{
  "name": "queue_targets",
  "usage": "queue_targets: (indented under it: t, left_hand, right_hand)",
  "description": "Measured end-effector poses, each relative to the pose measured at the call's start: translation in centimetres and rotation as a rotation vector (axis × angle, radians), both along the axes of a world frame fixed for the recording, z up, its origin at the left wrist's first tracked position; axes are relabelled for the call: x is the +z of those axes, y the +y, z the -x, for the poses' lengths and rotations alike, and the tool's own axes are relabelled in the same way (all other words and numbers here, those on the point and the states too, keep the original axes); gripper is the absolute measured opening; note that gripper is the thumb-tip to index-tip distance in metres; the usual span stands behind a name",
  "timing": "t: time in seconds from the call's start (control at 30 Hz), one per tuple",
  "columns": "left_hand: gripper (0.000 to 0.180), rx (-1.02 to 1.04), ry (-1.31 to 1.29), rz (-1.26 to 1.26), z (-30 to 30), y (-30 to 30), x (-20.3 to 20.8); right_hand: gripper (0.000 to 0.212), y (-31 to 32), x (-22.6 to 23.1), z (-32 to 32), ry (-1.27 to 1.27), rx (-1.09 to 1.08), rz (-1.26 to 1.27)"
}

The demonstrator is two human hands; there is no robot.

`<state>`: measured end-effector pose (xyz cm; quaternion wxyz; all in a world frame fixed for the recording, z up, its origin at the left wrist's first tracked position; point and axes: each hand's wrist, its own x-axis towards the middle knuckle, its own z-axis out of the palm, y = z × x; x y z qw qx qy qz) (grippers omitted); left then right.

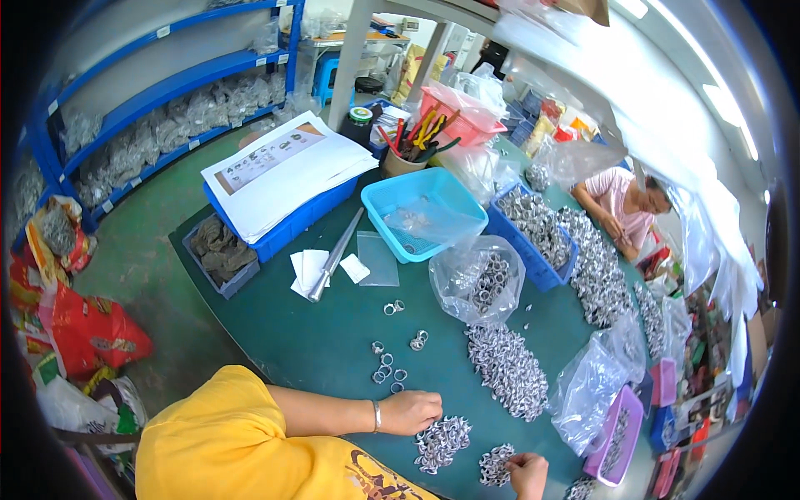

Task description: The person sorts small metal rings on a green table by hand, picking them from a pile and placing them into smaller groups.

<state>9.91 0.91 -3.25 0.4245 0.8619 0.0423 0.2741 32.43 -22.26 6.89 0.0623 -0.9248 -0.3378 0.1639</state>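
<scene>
Small, hard, light metal rings (442, 440) heaped on the green counter (317, 333) — slippery, best pinched singly; left hand (408, 412) curled loosely beside them, right hand (528, 473) pinching a few.

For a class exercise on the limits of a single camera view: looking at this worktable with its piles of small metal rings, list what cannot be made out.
- Left hand, head view: fingers curl under, so anything they hold is hidden.
- Right hand, head view: partly cut off by the lower edge; grip unclear.
- Ring pile between the hands: single pieces too small to tell apart.
- Clear bag: its wrinkled plastic blurs the contents.
- Printed sheets on the blue crate: pictures too small to read.
</scene>
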Motion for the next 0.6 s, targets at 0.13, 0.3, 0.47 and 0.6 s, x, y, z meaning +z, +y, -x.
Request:
queue_targets:
  t: [0.13,0.3,0.47,0.6]
  left_hand:
    - [0.007,0.002,0.012,0.016,0.0,-0.4,-0.9]
    - [0.006,0.018,0.012,0.028,-0.7,-0.8,-1.1]
    - [0.008,0.022,0.017,0.035,-0.9,-0.8,-1.7]
    - [0.012,0.017,-0.018,0.024,-1.2,-1.4,-1.3]
  right_hand:
    - [0.018,0.6,-0.3,-0.2,-0.056,0.07,0.038]
    - [0.021,3.1,0.5,0.4,-0.095,0.216,-0.101]
    - [0.017,8.8,1.1,3.2,-0.05,0.281,-0.275]
    - [0.015,11.2,1.1,2.6,-0.2,0.344,-0.177]
